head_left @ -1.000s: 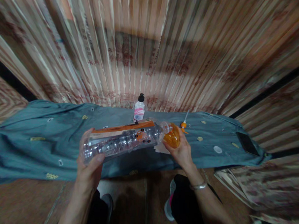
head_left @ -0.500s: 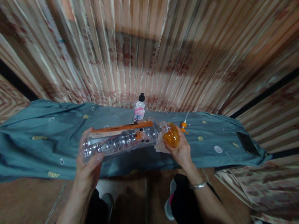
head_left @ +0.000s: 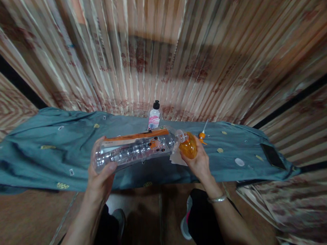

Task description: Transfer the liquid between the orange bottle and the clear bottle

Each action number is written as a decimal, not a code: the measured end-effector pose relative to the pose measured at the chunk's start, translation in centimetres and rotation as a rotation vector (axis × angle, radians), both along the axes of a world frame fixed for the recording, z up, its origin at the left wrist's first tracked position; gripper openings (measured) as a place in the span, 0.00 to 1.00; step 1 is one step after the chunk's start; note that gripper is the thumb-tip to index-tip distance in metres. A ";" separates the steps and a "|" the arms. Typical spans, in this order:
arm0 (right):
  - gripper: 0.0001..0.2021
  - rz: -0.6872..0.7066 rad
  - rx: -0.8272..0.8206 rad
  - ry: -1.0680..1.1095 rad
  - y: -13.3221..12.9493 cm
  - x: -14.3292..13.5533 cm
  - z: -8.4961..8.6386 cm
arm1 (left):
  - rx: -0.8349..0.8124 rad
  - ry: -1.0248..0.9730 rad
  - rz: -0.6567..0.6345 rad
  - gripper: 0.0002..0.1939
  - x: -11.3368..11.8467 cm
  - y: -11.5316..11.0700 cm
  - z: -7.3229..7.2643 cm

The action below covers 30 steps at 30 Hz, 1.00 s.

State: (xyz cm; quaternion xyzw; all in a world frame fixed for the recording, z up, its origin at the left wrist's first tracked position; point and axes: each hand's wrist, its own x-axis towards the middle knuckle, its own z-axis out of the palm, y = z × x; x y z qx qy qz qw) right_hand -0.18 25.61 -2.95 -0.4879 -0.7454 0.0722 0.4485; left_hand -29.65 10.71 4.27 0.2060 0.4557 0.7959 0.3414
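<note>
A large clear plastic bottle with an orange-and-white label lies nearly level in the air, its neck toward the right and tipped slightly up. My left hand is wrapped around its base end. In my right hand is a small amber spray bottle body, its opening up against the large bottle's mouth. Whether liquid passes between them I cannot tell. Just behind my right hand, an orange spray head with a thin tube rests on the cloth. A whitish piece of paper shows under the bottle necks.
A teal patterned cloth covers the bench. At its back edge stands a small clear bottle with a black cap and pink label. A dark phone lies at the right end. Pleated curtains hang close behind.
Both bottles have shifted slightly right in view along with the whole scene. My grips look the same, and the bottle mouths stay together.
</note>
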 end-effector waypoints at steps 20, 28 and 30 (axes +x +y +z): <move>0.41 0.012 -0.005 0.035 0.0 0.2 0.4 | 0.002 0.080 -0.082 0.46 -0.8 -0.5 -1.4; 0.41 0.022 0.020 0.015 0.1 0.3 0.3 | -0.009 0.100 -0.076 0.46 -0.5 -0.5 -1.0; 0.41 0.025 0.021 0.012 0.1 0.3 0.3 | -0.011 0.087 -0.069 0.47 -0.5 -0.5 -0.9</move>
